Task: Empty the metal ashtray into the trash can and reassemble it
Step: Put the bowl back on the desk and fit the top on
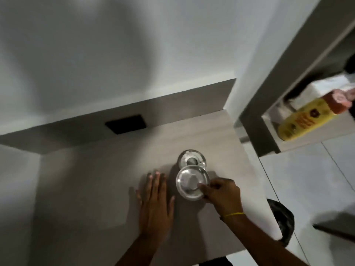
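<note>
Two shiny metal ashtray parts sit on a pale wooden counter (96,179). The nearer part, a round metal bowl (189,182), is gripped at its right rim by my right hand (221,194). Just behind it and touching or overlapping it lies the other ashtray part (192,160), with a small knob in its middle. My left hand (155,202) rests flat on the counter, fingers spread, just left of the bowl and apart from it. A black-lined trash can (282,221) stands on the floor below the counter's right edge, partly hidden by my right forearm.
A white wall rises behind the counter, with a black socket plate (125,123) in the backsplash. To the right, a grey frame borders a shelf with a yellow bottle (305,120). White floor tiles lie on the right.
</note>
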Demonstrator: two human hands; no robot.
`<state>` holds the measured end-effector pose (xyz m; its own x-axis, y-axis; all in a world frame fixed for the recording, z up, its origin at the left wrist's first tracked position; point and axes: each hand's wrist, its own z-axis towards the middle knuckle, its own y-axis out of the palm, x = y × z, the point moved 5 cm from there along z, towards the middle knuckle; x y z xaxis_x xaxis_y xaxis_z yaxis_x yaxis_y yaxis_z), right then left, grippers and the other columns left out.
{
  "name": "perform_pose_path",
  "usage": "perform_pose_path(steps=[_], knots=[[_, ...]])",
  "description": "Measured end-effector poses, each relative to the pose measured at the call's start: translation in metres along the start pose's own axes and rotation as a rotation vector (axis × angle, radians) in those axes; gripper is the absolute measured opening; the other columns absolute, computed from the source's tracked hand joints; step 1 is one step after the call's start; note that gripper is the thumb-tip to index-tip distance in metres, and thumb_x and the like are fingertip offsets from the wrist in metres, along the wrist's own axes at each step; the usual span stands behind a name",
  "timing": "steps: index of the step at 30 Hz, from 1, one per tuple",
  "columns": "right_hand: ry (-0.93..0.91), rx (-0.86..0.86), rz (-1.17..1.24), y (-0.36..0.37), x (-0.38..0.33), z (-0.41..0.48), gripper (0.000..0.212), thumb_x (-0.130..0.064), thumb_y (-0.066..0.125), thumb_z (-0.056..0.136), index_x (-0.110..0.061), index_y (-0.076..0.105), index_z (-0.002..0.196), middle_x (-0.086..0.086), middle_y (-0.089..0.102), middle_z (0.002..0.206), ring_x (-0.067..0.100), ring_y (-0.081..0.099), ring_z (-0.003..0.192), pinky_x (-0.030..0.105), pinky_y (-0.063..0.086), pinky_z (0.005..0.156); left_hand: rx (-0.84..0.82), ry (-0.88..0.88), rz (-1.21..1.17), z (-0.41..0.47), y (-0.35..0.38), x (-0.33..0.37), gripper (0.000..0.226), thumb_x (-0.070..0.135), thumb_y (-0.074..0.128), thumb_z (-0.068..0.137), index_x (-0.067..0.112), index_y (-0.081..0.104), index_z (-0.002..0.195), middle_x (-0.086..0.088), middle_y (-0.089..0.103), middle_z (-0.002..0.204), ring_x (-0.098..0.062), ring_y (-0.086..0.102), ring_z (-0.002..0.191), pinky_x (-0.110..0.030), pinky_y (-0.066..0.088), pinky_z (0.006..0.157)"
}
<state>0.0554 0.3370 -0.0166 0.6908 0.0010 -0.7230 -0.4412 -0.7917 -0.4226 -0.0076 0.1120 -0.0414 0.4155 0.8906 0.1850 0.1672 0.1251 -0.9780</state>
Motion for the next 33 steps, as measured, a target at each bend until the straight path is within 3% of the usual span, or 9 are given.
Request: perform_pose_path(steps=[2, 5, 9, 18, 20, 22, 26, 29, 33], knots=[[0.01, -0.026, -0.005, 0.028, -0.009, 0.005, 0.029, -0.019, 0.095, 0.075, -0.005, 0.075, 0.06, 0.009, 0.075, 0.057, 0.022, 0.078, 0.054, 0.027, 0.064, 0.051, 0.021, -0.053, 0.003, 0.0, 0.004, -0.027, 0.07, 0.049, 0.043, 0.103, 0.013, 0.043, 0.164, -0.01, 0.029, 0.179, -0.03, 0.022, 0.166, -0.072, 0.024, 0.128], [0.052, -0.059, -0.014, 0.062, -0.014, 0.011, 0.025, -0.021, 0.096, 0.073, -0.005, 0.079, 0.064, 0.011, 0.08, 0.064, 0.026, 0.083, 0.064, 0.04, 0.071, 0.066, 0.05, -0.116, 0.023, 0.0, 0.01, -0.059, 0.071, 0.049, 0.048, 0.102, 0.012, 0.045, 0.163, -0.013, 0.034, 0.176, -0.032, 0.028, 0.165, -0.073, 0.022, 0.126], [0.108, -0.085, -0.027, 0.086, -0.009, 0.014, 0.028, -0.017, 0.097, 0.072, -0.001, 0.075, 0.064, 0.019, 0.081, 0.071, 0.028, 0.083, 0.061, 0.048, 0.071, 0.062, 0.115, -0.14, 0.018, -0.006, 0.018, -0.077, 0.066, 0.049, 0.045, 0.105, 0.015, 0.045, 0.162, -0.011, 0.034, 0.177, -0.03, 0.028, 0.165, -0.069, 0.023, 0.126], [0.07, -0.024, -0.101, 0.08, -0.019, 0.012, 0.042, -0.026, 0.094, 0.077, -0.004, 0.063, 0.06, 0.015, 0.071, 0.053, 0.03, 0.077, 0.048, 0.055, 0.069, 0.061, 0.18, -0.125, -0.028, 0.003, 0.011, -0.072, 0.065, 0.043, 0.048, 0.104, 0.017, 0.045, 0.163, -0.009, 0.035, 0.177, -0.03, 0.024, 0.167, -0.068, 0.023, 0.128], [-0.011, 0.017, -0.229, 0.067, -0.029, 0.007, 0.04, -0.035, 0.088, 0.082, -0.008, 0.068, 0.062, 0.007, 0.072, 0.053, 0.032, 0.079, 0.055, 0.048, 0.069, 0.067, 0.174, -0.11, -0.036, 0.0, 0.012, -0.068, 0.065, 0.044, 0.048, 0.104, 0.017, 0.045, 0.163, -0.01, 0.035, 0.176, -0.031, 0.024, 0.166, -0.068, 0.023, 0.127], [-0.2, 0.106, -0.454, 0.048, -0.046, 0.004, 0.036, -0.04, 0.085, 0.084, -0.011, 0.072, 0.066, 0.004, 0.076, 0.062, 0.031, 0.079, 0.07, 0.036, 0.061, 0.075, 0.181, -0.094, -0.03, -0.003, 0.011, -0.063, 0.065, 0.044, 0.049, 0.104, 0.018, 0.045, 0.163, -0.009, 0.035, 0.177, -0.031, 0.024, 0.166, -0.068, 0.023, 0.127], [-0.519, 0.07, -0.706, 0.062, -0.08, 0.014, 0.017, -0.022, 0.085, 0.08, -0.015, 0.076, 0.093, 0.01, 0.075, 0.103, 0.039, 0.073, 0.095, 0.04, 0.057, 0.084, 0.153, -0.147, -0.04, -0.014, 0.024, -0.086, 0.064, 0.043, 0.047, 0.103, 0.017, 0.047, 0.162, -0.011, 0.037, 0.175, -0.032, 0.027, 0.165, -0.069, 0.025, 0.126], [-0.498, -0.17, -0.959, 0.074, -0.093, 0.028, 0.071, -0.029, 0.087, 0.075, -0.025, 0.063, 0.142, 0.011, 0.048, 0.156, 0.046, 0.05, 0.136, 0.056, 0.054, 0.106, 0.149, -0.151, -0.052, -0.009, 0.02, -0.086, 0.064, 0.044, 0.045, 0.103, 0.016, 0.049, 0.16, -0.011, 0.04, 0.174, -0.033, 0.03, 0.164, -0.07, 0.026, 0.126], [-0.474, -0.322, -1.102, 0.08, -0.097, 0.027, 0.09, -0.037, 0.09, 0.076, -0.037, 0.048, 0.155, 0.005, 0.029, 0.168, 0.046, 0.036, 0.147, 0.062, 0.053, 0.11, 0.133, -0.156, -0.055, -0.009, 0.018, -0.083, 0.064, 0.044, 0.045, 0.104, 0.016, 0.047, 0.161, -0.011, 0.037, 0.175, -0.032, 0.026, 0.166, -0.07, 0.024, 0.127]])
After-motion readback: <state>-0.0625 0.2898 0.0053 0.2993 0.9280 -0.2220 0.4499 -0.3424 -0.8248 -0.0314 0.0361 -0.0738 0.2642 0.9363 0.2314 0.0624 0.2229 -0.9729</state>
